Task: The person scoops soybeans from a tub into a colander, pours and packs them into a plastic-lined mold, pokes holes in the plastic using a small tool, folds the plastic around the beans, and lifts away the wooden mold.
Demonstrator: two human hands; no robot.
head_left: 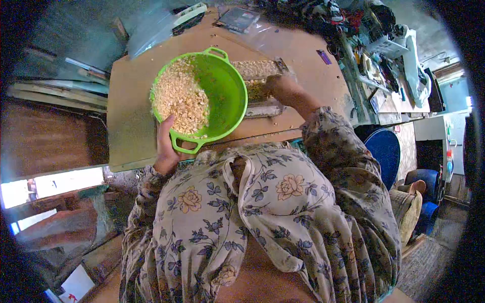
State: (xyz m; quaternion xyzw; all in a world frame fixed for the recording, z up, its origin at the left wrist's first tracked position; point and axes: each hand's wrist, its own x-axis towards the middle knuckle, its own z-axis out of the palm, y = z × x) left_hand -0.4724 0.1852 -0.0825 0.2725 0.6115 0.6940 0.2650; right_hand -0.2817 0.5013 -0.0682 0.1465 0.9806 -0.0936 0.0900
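A bright green two-handled plastic basin is tilted over the table, its left side heaped with pale, crumbly bits. My left hand grips its near-left rim beside the lower handle, thumb on top and the other fingers hidden beneath. To the right of the basin, several long, narrow mould-like trays lie side by side, and the farthest one holds similar pale bits. Over the middle tray, my right hand has its fingers curled downward and closed. Whatever may be in those fingers is hidden.
Both hands work above a brown tabletop. A dark flat case lies at its back, and a small purple packet near its right side. To the right are a cluttered shelf and a blue barrel.
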